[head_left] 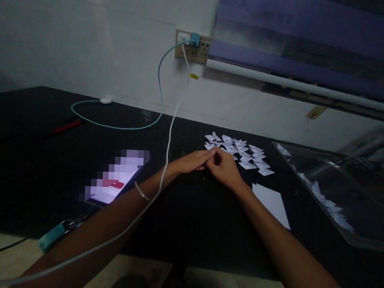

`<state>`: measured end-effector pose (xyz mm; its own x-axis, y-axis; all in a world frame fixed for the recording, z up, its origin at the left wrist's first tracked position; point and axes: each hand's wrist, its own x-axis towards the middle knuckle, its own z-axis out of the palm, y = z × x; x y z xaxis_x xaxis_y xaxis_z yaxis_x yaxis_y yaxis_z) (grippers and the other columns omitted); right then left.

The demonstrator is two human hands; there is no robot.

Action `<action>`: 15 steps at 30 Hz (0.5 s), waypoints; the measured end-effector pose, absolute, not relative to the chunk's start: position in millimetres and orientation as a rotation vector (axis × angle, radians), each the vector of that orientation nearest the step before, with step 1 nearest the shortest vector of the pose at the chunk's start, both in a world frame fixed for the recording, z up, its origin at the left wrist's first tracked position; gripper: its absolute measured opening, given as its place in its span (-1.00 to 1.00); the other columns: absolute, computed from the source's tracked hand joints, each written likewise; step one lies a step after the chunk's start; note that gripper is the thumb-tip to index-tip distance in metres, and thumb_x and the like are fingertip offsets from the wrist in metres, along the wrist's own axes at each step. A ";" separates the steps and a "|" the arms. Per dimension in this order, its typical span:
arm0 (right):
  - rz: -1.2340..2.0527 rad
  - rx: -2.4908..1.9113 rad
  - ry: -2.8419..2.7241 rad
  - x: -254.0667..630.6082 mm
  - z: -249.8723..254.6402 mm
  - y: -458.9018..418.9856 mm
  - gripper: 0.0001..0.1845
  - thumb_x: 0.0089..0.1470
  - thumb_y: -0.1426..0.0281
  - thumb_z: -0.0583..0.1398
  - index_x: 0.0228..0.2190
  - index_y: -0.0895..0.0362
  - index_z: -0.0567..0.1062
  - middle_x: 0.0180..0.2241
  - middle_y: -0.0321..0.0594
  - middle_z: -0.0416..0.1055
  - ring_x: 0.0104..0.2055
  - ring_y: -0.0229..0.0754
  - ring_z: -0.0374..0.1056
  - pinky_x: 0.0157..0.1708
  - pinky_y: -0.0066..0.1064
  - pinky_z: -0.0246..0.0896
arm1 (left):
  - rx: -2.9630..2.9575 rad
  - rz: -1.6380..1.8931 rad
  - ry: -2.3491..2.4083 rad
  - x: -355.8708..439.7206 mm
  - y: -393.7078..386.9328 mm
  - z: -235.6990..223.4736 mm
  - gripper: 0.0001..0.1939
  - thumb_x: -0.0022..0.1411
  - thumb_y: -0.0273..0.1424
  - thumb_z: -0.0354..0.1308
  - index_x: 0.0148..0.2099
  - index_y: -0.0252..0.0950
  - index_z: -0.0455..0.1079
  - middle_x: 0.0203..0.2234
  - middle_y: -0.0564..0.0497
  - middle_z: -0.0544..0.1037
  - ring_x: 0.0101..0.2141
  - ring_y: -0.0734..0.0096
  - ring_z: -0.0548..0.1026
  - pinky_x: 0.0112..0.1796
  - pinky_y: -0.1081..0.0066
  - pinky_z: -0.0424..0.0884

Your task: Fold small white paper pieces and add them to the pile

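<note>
My left hand (194,161) and my right hand (224,166) meet over the dark table (182,215), with their fingers pressed together. Both look closed, but whatever lies between the fingers, if anything, is hidden. Just behind them, several small folded white paper boats (246,165) sit in close rows, some partly covered by my right hand. To the right of my right wrist, beside the forearm, lie white paper sheets (272,207).
More folded papers (331,205) line a clear panel or tray (364,211) at right. A lit phone (109,193) and teal key fob (52,235) lie left. A white cable (169,138) crosses my left forearm; a teal cable (116,127) loops behind, near a red stick-like object (67,127).
</note>
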<state>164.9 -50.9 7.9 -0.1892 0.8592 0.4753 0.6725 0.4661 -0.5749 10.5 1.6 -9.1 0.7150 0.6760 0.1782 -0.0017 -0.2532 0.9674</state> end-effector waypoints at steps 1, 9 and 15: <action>0.288 -1.273 -1.936 165.4 7.2 -50.3 -0.90 0.09 0.44 0.18 -0.46 0.07 0.35 -0.52 -0.31 0.33 -0.47 -0.22 0.22 -0.42 -0.35 0.05 | 1.718 0.710 0.539 11.1 2.0 -9.3 -0.51 0.44 -0.01 -0.09 -0.35 -0.29 0.31 -0.57 0.06 0.30 -0.57 0.52 0.23 -0.54 0.44 0.18; 0.041 -1.239 -1.710 166.3 0.5 -48.9 -0.95 0.08 0.46 0.17 -0.41 0.08 0.42 -0.49 -0.29 0.38 -0.44 -0.20 0.28 -0.41 -0.35 0.11 | 1.769 0.610 0.621 9.1 -0.2 4.9 -0.39 0.45 0.03 -0.15 -0.46 -0.31 0.33 -0.67 0.05 0.35 -0.63 0.57 0.29 -0.56 0.50 0.16; 0.147 -1.216 -1.625 164.7 -6.5 -43.8 -0.96 0.10 0.39 0.22 -0.34 0.07 0.46 -0.48 -0.31 0.40 -0.46 -0.21 0.30 -0.41 -0.34 0.16 | 1.774 0.604 0.626 6.2 -4.4 12.3 -0.35 0.47 0.01 -0.11 -0.55 -0.32 0.31 -0.71 0.06 0.33 -0.66 0.60 0.24 -0.57 0.52 0.14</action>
<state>164.7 -43.8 -6.5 0.0692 0.7555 0.6515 0.6263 0.4754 -0.6178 6.2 -4.4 12.3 0.7298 0.6775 0.0919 0.1151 -0.2542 0.9603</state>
